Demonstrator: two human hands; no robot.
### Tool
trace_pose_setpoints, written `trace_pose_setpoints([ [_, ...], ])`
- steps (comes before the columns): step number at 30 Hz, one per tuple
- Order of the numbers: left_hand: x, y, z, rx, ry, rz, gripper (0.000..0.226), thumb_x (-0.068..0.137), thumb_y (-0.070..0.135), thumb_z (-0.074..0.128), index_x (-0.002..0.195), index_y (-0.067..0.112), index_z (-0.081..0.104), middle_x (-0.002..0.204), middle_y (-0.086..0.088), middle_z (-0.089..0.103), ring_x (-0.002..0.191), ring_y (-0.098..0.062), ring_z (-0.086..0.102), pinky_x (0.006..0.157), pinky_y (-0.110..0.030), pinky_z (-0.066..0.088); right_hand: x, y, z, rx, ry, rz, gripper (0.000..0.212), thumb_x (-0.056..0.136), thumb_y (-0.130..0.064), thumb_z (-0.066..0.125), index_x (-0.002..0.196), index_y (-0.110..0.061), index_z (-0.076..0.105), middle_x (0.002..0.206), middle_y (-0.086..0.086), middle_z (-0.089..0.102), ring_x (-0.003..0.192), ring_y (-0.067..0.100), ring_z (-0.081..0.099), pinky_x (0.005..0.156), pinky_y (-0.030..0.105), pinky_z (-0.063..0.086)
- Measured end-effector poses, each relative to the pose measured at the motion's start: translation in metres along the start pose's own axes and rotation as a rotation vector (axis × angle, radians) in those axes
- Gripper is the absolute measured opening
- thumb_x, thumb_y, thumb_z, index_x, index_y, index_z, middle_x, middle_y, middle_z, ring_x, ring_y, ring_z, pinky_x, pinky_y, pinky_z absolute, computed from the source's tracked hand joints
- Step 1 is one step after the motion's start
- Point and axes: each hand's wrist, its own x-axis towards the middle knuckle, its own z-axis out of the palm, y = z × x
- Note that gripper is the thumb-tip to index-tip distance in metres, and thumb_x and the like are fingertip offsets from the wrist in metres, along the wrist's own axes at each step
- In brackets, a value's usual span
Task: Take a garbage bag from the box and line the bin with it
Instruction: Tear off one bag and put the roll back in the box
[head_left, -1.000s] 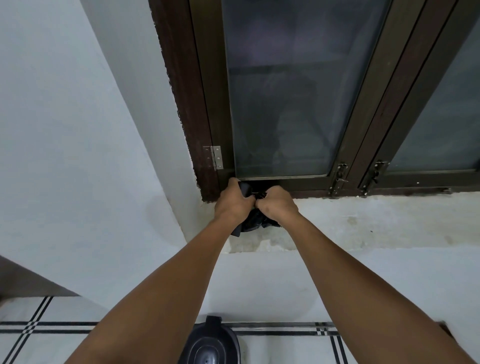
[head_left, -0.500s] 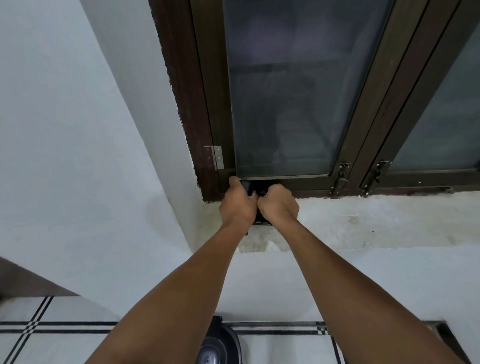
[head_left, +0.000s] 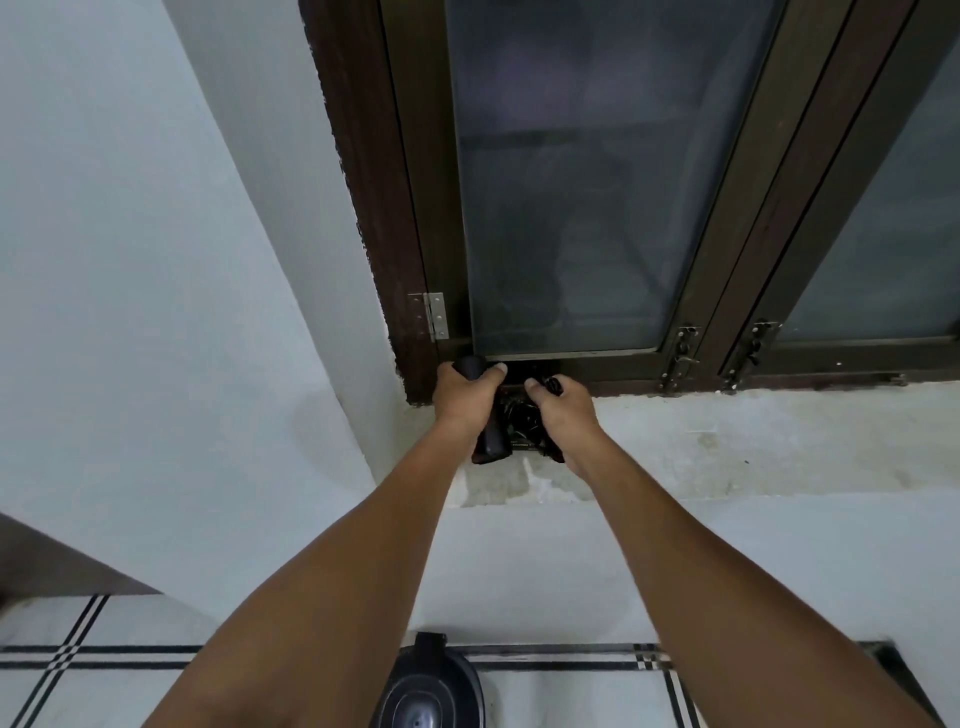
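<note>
Both my arms reach out to the window sill (head_left: 727, 441). My left hand (head_left: 462, 397) is closed around a black roll of garbage bags (head_left: 491, 441), whose ends stick out above and below the fist. My right hand (head_left: 563, 410) grips black plastic of the garbage bag (head_left: 522, 421) bunched between the two hands. The box is mostly hidden behind the hands; only a dark edge shows under them. The black bin (head_left: 431, 686) with its lid stands on the floor below, between my forearms.
A dark brown window frame (head_left: 395, 208) with frosted panes fills the upper middle. White walls run to the left and below the sill. The floor (head_left: 93, 675) has white tiles with black stripes. A dark drain corner (head_left: 883, 654) sits at the lower right.
My hands have pulled apart slightly. The roll now shows in my left fist, and black plastic is visible between the hands. The view tilted a little, showing more of the bin.
</note>
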Motion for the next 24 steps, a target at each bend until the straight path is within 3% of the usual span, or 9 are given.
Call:
trace_pose_setpoints([
  [4,0.001,-0.005,-0.016,-0.087,-0.204,-0.108,0.044,0.084,0.028,0.081,0.12,0.018,0.058,0.114,-0.013,0.072,0.1,-0.031,0.073,0.091,-0.049,0.062,-0.001,-0.001,-0.026,0.057,-0.371,0.09,0.04,0.084,-0.043,0.08,0.112,-0.016,0.071,0.102,0.006,0.079,0.099,0.024,0.074,0.078,0.035,0.058],
  [7,0.001,-0.009,-0.02,-0.071,-0.25,-0.095,0.048,0.083,0.022,0.079,0.127,0.015,0.06,0.115,-0.016,0.072,0.101,-0.034,0.073,0.088,-0.05,0.063,-0.002,-0.003,-0.029,0.012,-0.509,0.13,0.05,0.079,-0.043,0.085,0.12,-0.019,0.071,0.113,0.006,0.077,0.108,0.023,0.073,0.096,0.041,0.058],
  [9,0.001,-0.01,-0.021,-0.097,-0.238,-0.11,0.047,0.086,0.021,0.076,0.13,0.015,0.058,0.115,-0.017,0.07,0.098,-0.033,0.072,0.079,-0.044,0.063,-0.008,-0.008,-0.027,-0.018,-0.558,0.165,0.045,0.084,-0.043,0.081,0.121,-0.02,0.07,0.115,0.005,0.076,0.107,0.021,0.072,0.087,0.037,0.061],
  [12,-0.001,-0.008,-0.02,-0.145,-0.237,-0.173,0.044,0.09,0.021,0.072,0.131,0.013,0.057,0.11,-0.017,0.069,0.088,-0.031,0.07,0.063,-0.033,0.057,-0.016,-0.013,-0.026,-0.012,-0.569,0.214,0.032,0.096,-0.037,0.069,0.121,-0.018,0.068,0.114,0.005,0.072,0.094,0.017,0.07,0.062,0.027,0.059],
  [16,-0.005,-0.008,-0.018,-0.281,-0.27,-0.321,0.052,0.09,0.027,0.072,0.137,0.009,0.058,0.109,-0.02,0.069,0.079,-0.032,0.071,0.052,-0.032,0.058,-0.022,-0.016,-0.023,0.076,-0.494,0.343,0.024,0.096,-0.038,0.06,0.104,-0.016,0.067,0.085,0.004,0.069,0.062,0.015,0.066,0.057,0.029,0.046],
  [20,-0.01,-0.005,-0.011,-0.423,-0.309,-0.409,0.038,0.095,0.032,0.065,0.122,0.005,0.068,0.098,-0.019,0.073,0.08,-0.031,0.072,0.058,-0.037,0.062,-0.023,-0.012,-0.013,0.279,-0.414,0.396,0.028,0.094,-0.041,0.059,0.108,-0.017,0.065,0.085,0.007,0.07,0.071,0.02,0.067,0.058,0.029,0.047],
  [24,-0.01,-0.015,-0.006,-0.5,-0.254,-0.424,0.048,0.094,0.035,0.066,0.132,0.005,0.067,0.112,-0.023,0.075,0.096,-0.036,0.074,0.077,-0.045,0.064,-0.028,-0.008,-0.006,0.355,-0.359,0.394,0.027,0.098,-0.037,0.054,0.112,-0.016,0.065,0.094,0.011,0.071,0.069,0.022,0.068,0.052,0.027,0.051],
])
